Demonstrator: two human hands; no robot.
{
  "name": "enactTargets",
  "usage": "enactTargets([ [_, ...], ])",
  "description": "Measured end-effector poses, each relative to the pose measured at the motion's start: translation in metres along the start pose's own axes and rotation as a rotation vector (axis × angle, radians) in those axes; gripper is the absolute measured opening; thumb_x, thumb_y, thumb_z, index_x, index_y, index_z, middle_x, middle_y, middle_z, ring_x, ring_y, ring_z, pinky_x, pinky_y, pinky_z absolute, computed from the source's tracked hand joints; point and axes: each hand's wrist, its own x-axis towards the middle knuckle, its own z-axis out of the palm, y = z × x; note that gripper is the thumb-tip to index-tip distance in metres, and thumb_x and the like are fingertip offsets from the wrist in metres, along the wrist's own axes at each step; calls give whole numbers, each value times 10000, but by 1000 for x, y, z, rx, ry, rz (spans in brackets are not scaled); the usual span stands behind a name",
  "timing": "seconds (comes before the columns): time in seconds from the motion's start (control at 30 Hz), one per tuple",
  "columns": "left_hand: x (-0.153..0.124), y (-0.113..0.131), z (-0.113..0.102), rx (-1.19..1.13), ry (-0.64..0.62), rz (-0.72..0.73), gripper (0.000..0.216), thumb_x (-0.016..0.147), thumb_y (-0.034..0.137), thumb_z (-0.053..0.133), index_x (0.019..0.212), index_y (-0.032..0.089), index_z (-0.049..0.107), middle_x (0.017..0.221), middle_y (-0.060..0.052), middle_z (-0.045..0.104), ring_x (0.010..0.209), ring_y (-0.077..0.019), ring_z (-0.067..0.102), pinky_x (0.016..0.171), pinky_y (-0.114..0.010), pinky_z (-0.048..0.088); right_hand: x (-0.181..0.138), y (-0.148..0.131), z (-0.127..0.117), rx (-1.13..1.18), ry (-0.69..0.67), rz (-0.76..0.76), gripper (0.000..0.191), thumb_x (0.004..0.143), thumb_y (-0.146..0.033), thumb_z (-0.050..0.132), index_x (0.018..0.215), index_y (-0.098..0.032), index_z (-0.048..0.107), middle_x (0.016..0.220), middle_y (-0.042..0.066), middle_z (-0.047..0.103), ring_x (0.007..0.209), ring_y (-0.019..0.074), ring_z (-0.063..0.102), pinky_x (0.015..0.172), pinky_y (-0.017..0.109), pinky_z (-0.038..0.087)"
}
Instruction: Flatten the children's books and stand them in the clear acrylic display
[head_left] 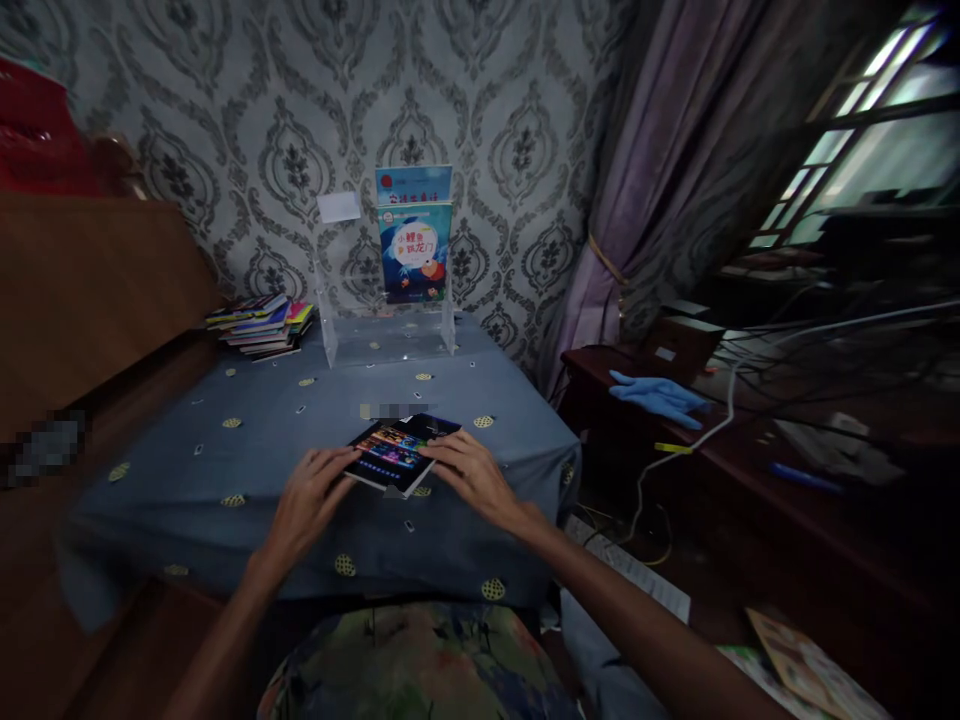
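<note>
A thin book with a black cover and rows of colourful pictures lies tilted at the front of the cloth-covered table. My left hand grips its left edge, fingers closed at the side. On the opposite edge, my right hand holds the book with fingertips over the cover. Both thumbs are partly hidden. Farther back stands a clear acrylic book rack. Two blue children's books, the front one overlapping the one behind, stand upright in its right part. A small white label is at the rack's upper left.
A messy stack of books sits at the table's back left. The blue tablecloth has a yellow pattern. To the right, a dark red desk carries blue gloves and cables. A purple curtain hangs behind it.
</note>
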Motion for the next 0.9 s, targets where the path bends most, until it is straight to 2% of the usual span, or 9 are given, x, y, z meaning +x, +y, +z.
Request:
enactTargets([
  [0.13, 29, 11, -28, -124, 188, -40, 272, 995, 351, 523, 1196, 228, 658, 1083, -63, 715, 1020, -229, 633, 942, -400, 496, 23, -13, -13, 97, 66, 56, 383, 1034, -461, 452, 1177, -230, 722, 981, 77, 740, 894, 229, 650, 834, 375, 508],
  [0.23, 56, 13, -36, -222, 311, -92, 321, 961, 366, 574, 1233, 204, 627, 1056, -61, 700, 1006, -219, 648, 946, -377, 496, 41, -13, -12, 152, 139, 118, 389, 1012, -481, 475, 1056, -204, 744, 876, 58, 714, 831, 220, 637, 765, 327, 488],
  [0.3, 74, 5, -33, -304, 376, -147, 400, 930, 370, 606, 1291, 200, 577, 1102, -66, 675, 1027, -213, 646, 937, -359, 503, 52, -5, -7, 199, 184, 162, 376, 989, -482, 496, 953, -190, 732, 839, 43, 692, 783, 207, 625, 715, 299, 466],
  [0.4, 99, -19, -12, -443, 433, -221, 498, 877, 362, 637, 1335, 214, 508, 1111, -64, 635, 1012, -202, 641, 849, -309, 522, 68, 15, 2, 275, 248, 215, 355, 951, -471, 519, 831, -178, 680, 737, 15, 630, 676, 174, 570, 639, 268, 421],
  [0.47, 111, -38, 8, -533, 391, -249, 522, 853, 351, 627, 1332, 210, 474, 1031, -50, 630, 955, -198, 644, 794, -295, 518, 78, 30, 6, 294, 295, 238, 326, 929, -453, 529, 816, -176, 657, 695, 0, 592, 640, 162, 536, 615, 258, 400],
  [0.53, 120, -55, 30, -590, 293, -273, 514, 839, 345, 607, 1310, 201, 460, 986, -45, 634, 933, -208, 640, 781, -305, 512, 86, 43, 9, 279, 331, 259, 295, 919, -433, 528, 857, -175, 656, 690, -6, 582, 637, 160, 528, 611, 255, 394],
  [0.67, 131, -71, 64, -549, 147, -326, 542, 861, 301, 566, 1362, 194, 391, 928, -23, 612, 869, -203, 625, 763, -311, 495, 96, 68, 14, 163, 295, 333, 283, 926, -398, 497, 966, -168, 657, 723, 2, 603, 663, 171, 553, 642, 266, 418],
  [0.8, 136, -78, 78, -377, 54, -372, 579, 920, 291, 508, 1442, 161, 294, 755, 42, 529, 690, -173, 581, 684, -282, 466, 103, 92, 22, -24, 173, 487, 254, 937, -333, 485, 973, -161, 669, 748, 21, 640, 700, 184, 586, 675, 275, 432],
  [0.9, 135, -84, 77, -156, -148, -436, 497, 944, 340, 514, 1390, 151, 403, 741, 17, 594, 717, -214, 629, 690, -307, 480, 107, 105, 31, -41, 114, 551, 210, 918, -294, 547, 1007, -168, 689, 751, 23, 667, 717, 194, 610, 694, 281, 445],
])
